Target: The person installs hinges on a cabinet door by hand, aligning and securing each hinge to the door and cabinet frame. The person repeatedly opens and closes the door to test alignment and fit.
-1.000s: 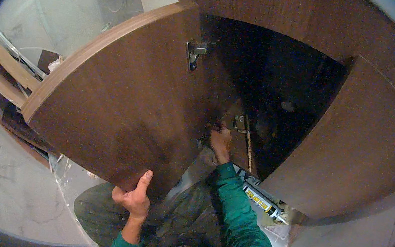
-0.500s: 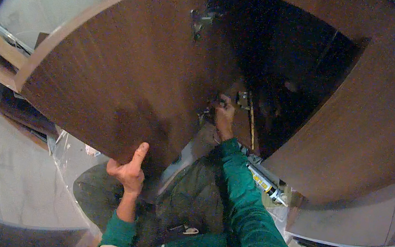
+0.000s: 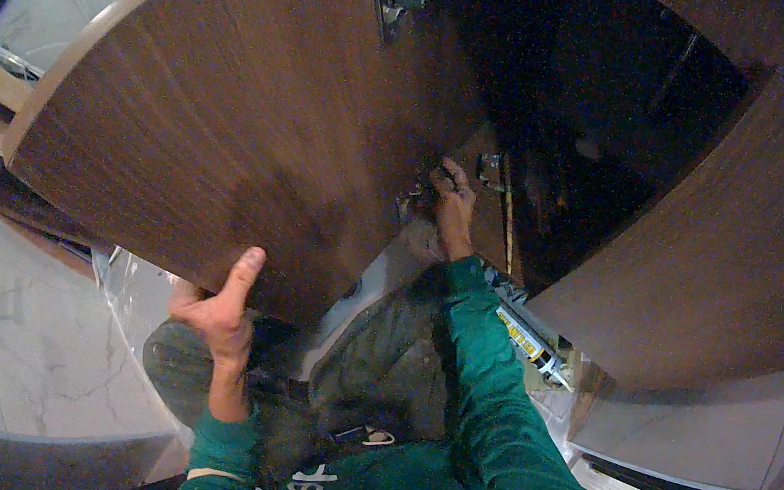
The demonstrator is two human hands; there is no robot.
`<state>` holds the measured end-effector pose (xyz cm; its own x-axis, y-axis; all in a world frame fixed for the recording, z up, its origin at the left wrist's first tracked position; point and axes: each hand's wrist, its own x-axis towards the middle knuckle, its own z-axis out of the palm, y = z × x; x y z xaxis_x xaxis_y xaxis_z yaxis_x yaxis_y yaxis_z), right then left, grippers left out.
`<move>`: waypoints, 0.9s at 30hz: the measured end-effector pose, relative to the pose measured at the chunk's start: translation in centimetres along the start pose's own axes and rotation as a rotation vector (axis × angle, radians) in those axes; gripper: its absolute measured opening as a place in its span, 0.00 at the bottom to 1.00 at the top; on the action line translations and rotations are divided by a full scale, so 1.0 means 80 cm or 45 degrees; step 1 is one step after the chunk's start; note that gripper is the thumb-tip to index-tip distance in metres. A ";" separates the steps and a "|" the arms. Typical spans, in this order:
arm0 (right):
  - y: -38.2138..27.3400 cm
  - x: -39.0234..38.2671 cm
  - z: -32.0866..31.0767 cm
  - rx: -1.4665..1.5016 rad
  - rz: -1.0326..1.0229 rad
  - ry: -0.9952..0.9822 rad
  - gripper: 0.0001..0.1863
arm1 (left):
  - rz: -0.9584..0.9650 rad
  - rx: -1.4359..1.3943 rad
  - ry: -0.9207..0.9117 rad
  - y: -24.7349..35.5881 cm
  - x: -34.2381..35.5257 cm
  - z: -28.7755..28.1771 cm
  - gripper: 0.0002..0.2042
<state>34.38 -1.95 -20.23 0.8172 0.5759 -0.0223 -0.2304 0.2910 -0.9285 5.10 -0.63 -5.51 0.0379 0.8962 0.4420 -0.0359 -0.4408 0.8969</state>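
Observation:
A brown wood-grain cabinet door (image 3: 190,116) stands swung out at the left. My left hand (image 3: 220,316) grips its lower edge, thumb laid up on the inner face and the other fingers underneath. A metal hinge (image 3: 387,6) sits high on that face. Lower down, a second hinge (image 3: 408,204) shows dimly between door and cabinet. Right beside it is my right hand (image 3: 455,209), its fingers curled; shadow hides what is between them. A sealant cartridge (image 3: 533,347) with a pointed nozzle lies by my right forearm.
The dark cabinet interior (image 3: 571,110) opens behind my right hand, with a small metal fitting (image 3: 492,171) near its front. Another brown panel (image 3: 711,260) bounds it on the right. My bent knee (image 3: 385,364) is close under the door. Pale tiles (image 3: 27,344) cover the floor at left.
The door's lower edge and my left hand have shifted left and slightly up in the picture. My right hand stays by the lower hinge, its fingers slightly repositioned. The whole view has tilted a little.

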 end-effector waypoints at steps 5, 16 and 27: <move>0.035 0.035 -0.007 0.003 -0.025 0.031 0.18 | 0.106 -0.051 -0.020 0.024 0.032 -0.007 0.17; 0.076 0.060 0.034 -0.338 -0.699 0.558 0.10 | 0.315 -0.020 -0.003 0.046 0.030 0.012 0.06; 0.061 0.058 0.042 -0.150 -0.778 0.557 0.08 | 0.404 -0.033 -0.069 0.041 0.037 -0.002 0.16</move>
<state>35.23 4.71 -23.62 0.9220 -0.0239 0.3864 0.3682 0.3631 -0.8559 4.91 0.62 -1.27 0.0742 0.7101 0.7002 -0.0798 -0.6956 0.7139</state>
